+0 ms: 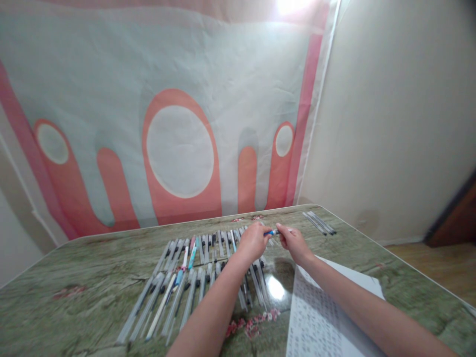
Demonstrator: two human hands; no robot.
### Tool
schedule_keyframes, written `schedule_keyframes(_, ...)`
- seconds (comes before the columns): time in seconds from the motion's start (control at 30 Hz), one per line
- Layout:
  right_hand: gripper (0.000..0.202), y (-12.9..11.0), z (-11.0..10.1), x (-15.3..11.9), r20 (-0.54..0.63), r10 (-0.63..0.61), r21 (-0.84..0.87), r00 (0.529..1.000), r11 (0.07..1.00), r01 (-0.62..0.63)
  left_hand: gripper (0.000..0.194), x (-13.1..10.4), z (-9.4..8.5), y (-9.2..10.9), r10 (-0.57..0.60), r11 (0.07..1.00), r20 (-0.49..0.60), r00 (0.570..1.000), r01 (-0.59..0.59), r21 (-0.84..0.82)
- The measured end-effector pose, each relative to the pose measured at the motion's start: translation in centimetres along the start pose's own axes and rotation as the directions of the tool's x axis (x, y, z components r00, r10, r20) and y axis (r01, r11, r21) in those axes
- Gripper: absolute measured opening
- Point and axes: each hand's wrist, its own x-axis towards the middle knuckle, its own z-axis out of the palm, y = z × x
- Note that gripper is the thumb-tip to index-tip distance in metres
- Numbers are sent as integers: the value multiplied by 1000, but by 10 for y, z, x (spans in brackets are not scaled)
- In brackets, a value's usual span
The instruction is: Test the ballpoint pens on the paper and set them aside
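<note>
Both hands meet over the far middle of the table with a pen stretched between them. My left hand is closed on the pen's blue end. At the other, paler end, the fingers of my right hand pinch it. Whether the blue part is a separate cap I cannot tell. Below and left of my left hand lie two rows of pens, mostly clear-barrelled with dark parts; a few are white, pink or light blue, such as one turquoise pen. My left forearm hides part of the rows.
Handwritten paper sheets lie under my right forearm. Several thin pens or refills rest at the far right of the marble-patterned table. A printed cloth backdrop hangs behind the table, beside a plain wall.
</note>
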Motion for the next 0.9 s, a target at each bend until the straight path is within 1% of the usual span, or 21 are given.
schedule_keyframes(0.1,48,1,-2,1,25,23,-14,999,1000,-22,25,1,0,-2,-7,1000,20,1000,7,-5)
schedule_keyframes(0.17,47,0,-2,2,72,45,-9,996,999,-44,25,2,-1,-5,7,1000,29,1000,-6,-19)
schedule_keyframes(0.27,41,-5,-2,2,174,67,91,983,992,-84,25,3,-4,-9,1,1000,31,1000,0,-26)
schedule_keyframes(0.33,39,-7,-1,2,206,31,161,978,985,-66,26,2,-6,-11,-28,999,35,999,29,-20)
schedule_keyframes(0.4,40,-6,0,2,197,-29,169,980,986,-5,27,2,-8,-12,-41,999,45,998,42,-20)
schedule_keyframes(0.47,38,-5,-1,4,186,-71,126,980,991,48,26,2,-9,-12,-31,999,52,998,33,-24)
schedule_keyframes(0.63,35,-4,-5,7,172,-120,8,978,993,121,27,3,-3,-13,12,999,12,1000,-11,-31)
schedule_keyframes(0.77,32,-7,-5,6,159,-154,-27,975,987,160,27,2,0,-14,27,999,-35,999,-28,-44)
schedule_keyframes(0.9,31,-9,-2,3,140,-156,-22,978,987,160,26,2,1,-14,16,999,-51,999,-19,-44)
